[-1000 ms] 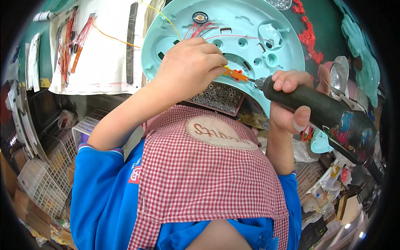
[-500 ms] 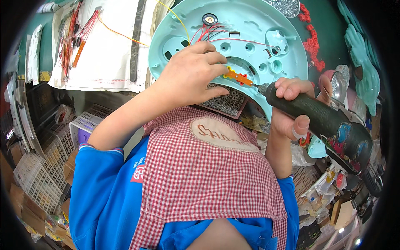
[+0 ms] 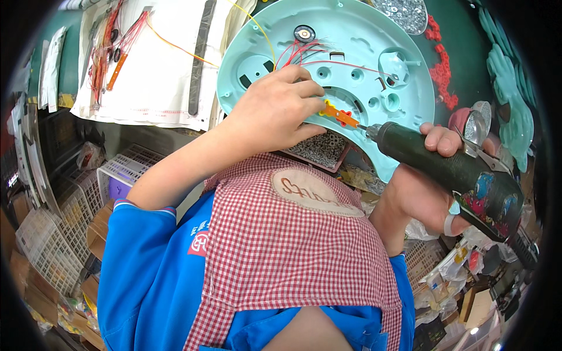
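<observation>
"Which part is being worked on?"

"The orange strip (image 3: 344, 117), at one o'clock from the middle of the view, over the inner curve of the teal shell (image 3: 345, 23). I'd call it the fastening step: the power driver (image 3: 410, 146) has its bit at the strip's four-o'clock end."

"And the hands?"

"The right hand (image 3: 426, 199), at three o'clock, is wrapped round the driver. The left hand (image 3: 281, 108), at twelve, is half-curled at the strip's other end, thumb apart; I can't tell whether it pinches anything."

"What does the next move need?"

"A steady strip and a bit lined up straight, I'd judge, clear of the red wires (image 3: 295, 52) at twelve."
</observation>
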`<state>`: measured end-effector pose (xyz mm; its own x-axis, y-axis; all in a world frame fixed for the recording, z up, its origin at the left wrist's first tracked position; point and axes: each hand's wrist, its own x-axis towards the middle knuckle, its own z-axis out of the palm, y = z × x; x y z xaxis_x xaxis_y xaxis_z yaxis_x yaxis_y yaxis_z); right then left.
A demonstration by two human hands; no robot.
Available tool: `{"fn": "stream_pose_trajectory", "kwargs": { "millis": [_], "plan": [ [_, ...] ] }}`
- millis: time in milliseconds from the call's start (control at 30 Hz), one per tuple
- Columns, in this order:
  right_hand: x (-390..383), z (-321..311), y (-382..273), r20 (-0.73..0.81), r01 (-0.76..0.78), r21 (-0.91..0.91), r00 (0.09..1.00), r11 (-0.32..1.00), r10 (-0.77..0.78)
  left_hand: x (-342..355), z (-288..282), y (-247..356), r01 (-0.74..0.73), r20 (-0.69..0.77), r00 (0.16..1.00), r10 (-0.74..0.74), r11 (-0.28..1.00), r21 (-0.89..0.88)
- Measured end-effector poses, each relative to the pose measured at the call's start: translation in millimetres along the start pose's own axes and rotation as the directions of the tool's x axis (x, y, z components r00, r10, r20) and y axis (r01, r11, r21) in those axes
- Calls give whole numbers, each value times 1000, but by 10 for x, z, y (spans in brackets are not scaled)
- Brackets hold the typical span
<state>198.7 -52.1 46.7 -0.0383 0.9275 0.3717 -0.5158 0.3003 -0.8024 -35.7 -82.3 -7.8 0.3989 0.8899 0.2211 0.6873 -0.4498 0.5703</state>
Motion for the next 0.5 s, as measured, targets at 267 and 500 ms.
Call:
{"fn": "stream_pose_trajectory", "kwargs": {
  "millis": [267,500],
  "plan": [
    [-2,11,52,19,32,14,999,999,-33,-12,-257,-136,41,-231,973,-32,999,33],
    [-67,-94,340,178,12,-176,984,984,20,-55,-183,-70,-12,-38,999,12,1000,-3]
  ]
}}
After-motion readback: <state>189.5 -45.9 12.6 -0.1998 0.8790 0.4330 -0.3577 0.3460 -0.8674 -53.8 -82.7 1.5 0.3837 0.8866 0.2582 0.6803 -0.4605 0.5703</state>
